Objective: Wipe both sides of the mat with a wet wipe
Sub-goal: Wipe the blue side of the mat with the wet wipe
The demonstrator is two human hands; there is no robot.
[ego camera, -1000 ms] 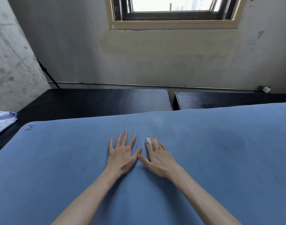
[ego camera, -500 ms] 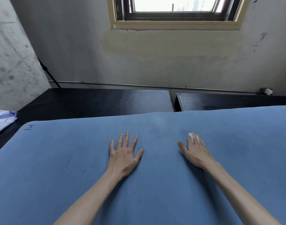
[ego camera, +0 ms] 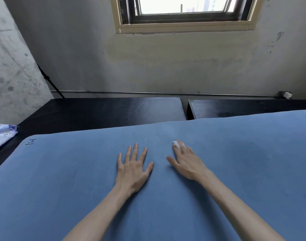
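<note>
Blue foam fills the near half of the scene: one mat (ego camera: 79, 188) lying flat across two black tables (ego camera: 103, 110), its far edge running just short of theirs. One pack of wipes (ego camera: 1, 136) sits at the left edge of the left table, just off the mat's far-left corner. Two bare hands rest on the mat near the middle of its far edge, a little apart. The left hand (ego camera: 134, 166) lies palm down, fingers straight and spread, holding nothing. The right hand (ego camera: 185, 161) lies flat too, its straight fingers pressing one small white wet wipe (ego camera: 175, 143) against the mat, thumb out to the side.
</note>
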